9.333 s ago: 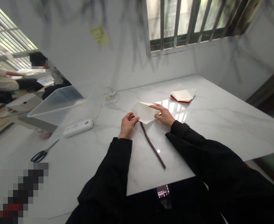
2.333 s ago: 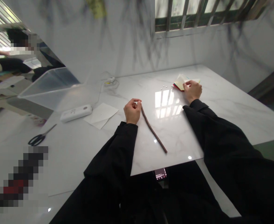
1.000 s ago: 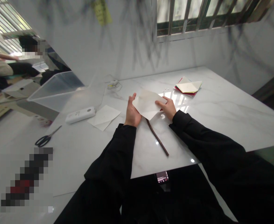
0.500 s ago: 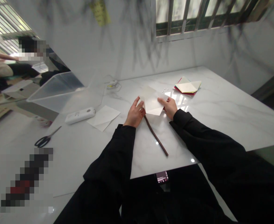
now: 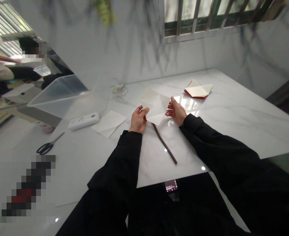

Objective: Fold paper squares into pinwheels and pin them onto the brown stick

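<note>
A sheet of white paper (image 5: 155,106) with fold creases is held above the table, its lower edge tipped toward me. My left hand (image 5: 138,120) grips its left edge, thumb on top and fingers beneath. At the paper's right edge is my right hand (image 5: 178,111), fingers apart and slightly curled, with no firm grip showing. Below the paper lies a thin brown stick (image 5: 164,143), its upper end hidden under the sheet. Left of my left hand, another creased white sheet (image 5: 110,123) rests on the table.
Colored papers (image 5: 198,90) are stacked at the back right, with small white bits (image 5: 175,93) nearby. To the left are a white power strip-like device (image 5: 84,121), a clear plastic bin (image 5: 58,95) and black scissors (image 5: 46,148). A lit phone (image 5: 171,186) shows below the table edge. Another person (image 5: 1,65) sits far left.
The paper has shifted left and tilted. My right hand's fingers have loosened from its right edge and spread. My left hand has moved slightly left with the sheet.
</note>
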The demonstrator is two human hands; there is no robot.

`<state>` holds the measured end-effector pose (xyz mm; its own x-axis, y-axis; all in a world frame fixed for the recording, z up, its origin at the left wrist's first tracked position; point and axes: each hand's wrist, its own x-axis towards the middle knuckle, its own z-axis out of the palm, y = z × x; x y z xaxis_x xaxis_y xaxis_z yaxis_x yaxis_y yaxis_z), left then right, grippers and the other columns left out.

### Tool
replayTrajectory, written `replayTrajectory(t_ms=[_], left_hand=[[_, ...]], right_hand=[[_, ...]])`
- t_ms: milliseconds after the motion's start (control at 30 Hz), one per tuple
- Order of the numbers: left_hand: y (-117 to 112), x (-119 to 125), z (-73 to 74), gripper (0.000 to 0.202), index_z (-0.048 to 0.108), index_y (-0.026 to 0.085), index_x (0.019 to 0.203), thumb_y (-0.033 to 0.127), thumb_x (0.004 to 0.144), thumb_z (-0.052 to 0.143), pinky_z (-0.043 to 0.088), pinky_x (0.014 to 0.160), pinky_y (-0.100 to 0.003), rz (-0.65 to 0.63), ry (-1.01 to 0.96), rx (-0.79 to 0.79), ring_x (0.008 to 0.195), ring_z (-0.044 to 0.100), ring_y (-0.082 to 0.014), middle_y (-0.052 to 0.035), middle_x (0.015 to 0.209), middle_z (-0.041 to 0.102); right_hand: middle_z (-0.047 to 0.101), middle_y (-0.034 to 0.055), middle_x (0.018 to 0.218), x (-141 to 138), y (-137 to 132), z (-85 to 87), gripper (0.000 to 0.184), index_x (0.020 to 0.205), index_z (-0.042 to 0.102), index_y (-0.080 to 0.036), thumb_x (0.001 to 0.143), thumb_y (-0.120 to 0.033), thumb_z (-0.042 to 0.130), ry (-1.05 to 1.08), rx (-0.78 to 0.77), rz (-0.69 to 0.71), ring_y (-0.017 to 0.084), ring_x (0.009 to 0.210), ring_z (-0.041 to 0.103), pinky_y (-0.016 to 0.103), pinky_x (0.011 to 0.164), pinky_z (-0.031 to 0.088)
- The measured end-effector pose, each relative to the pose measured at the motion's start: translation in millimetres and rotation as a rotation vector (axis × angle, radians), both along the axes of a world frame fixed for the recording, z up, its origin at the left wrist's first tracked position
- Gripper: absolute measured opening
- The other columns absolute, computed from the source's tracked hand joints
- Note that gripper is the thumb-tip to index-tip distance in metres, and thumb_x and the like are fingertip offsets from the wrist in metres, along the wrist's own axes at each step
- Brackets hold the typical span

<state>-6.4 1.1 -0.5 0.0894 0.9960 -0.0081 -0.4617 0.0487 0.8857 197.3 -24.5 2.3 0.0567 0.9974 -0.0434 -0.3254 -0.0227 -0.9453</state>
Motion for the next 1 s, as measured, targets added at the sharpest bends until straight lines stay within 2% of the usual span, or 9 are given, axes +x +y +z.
replayTrajectory(t_ms=[133,233,467,767,1000], left_hand=[[-3.3,3.0,1.8,0.048,0.066,0.017,0.105,0.022,0.065,0.091,0.057,0.093,-0.034,-0.066,0.023,0.017,0.1,0.074,-0.0224,-0.0065,0.099,0.078],[-5.7,6.0,2.8,0.053,0.064,0.016,0.107,0.025,0.062,0.092,0.057,0.094,-0.038,-0.101,0.067,0.031,0.099,0.075,-0.024,-0.0068,0.098,0.078],[-9.5,8.8,5.7,0.057,0.065,0.017,0.103,0.034,0.057,0.095,0.058,0.092,-0.04,-0.109,0.166,0.08,0.095,0.075,-0.0252,-0.006,0.096,0.079],[-12.8,3.8,5.9,0.059,0.07,0.013,0.108,0.04,0.061,0.095,0.057,0.08,-0.033,-0.108,0.269,0.087,0.087,0.075,-0.0228,-0.0104,0.102,0.079],[-12.4,4.2,1.0,0.065,0.073,0.012,0.114,0.043,0.062,0.095,0.059,0.09,-0.041,-0.145,0.311,0.127,0.094,0.075,-0.027,-0.0132,0.108,0.08]], right_hand=[[0.066,-0.0004,0.076,-3.4,0.1,-6.2,0.061,0.083,0.066,-0.021,0.07,-0.08,0.078,-0.076,0.078,0.066,0.012,0.061,0.059,0.024,0.053,0.048],[0.07,0.0,0.079,-4.4,0.5,-11.0,0.058,0.088,0.071,-0.02,0.067,-0.072,0.085,-0.142,0.123,0.106,0.013,0.066,0.062,0.024,0.056,0.049],[0.079,0.0074,0.091,-4.9,3.9,-17.4,0.059,0.098,0.078,-0.016,0.065,-0.063,0.09,-0.149,0.129,0.109,0.02,0.074,0.069,0.027,0.06,0.053],[0.08,0.008,0.088,-7.6,5.4,-19.3,0.056,0.093,0.077,-0.016,0.064,-0.061,0.091,-0.132,0.137,0.106,0.022,0.078,0.073,0.031,0.067,0.058],[0.079,0.0074,0.084,-10.9,0.9,-14.2,0.058,0.09,0.077,-0.015,0.061,-0.062,0.092,-0.124,0.128,0.094,0.023,0.077,0.073,0.035,0.072,0.06]])
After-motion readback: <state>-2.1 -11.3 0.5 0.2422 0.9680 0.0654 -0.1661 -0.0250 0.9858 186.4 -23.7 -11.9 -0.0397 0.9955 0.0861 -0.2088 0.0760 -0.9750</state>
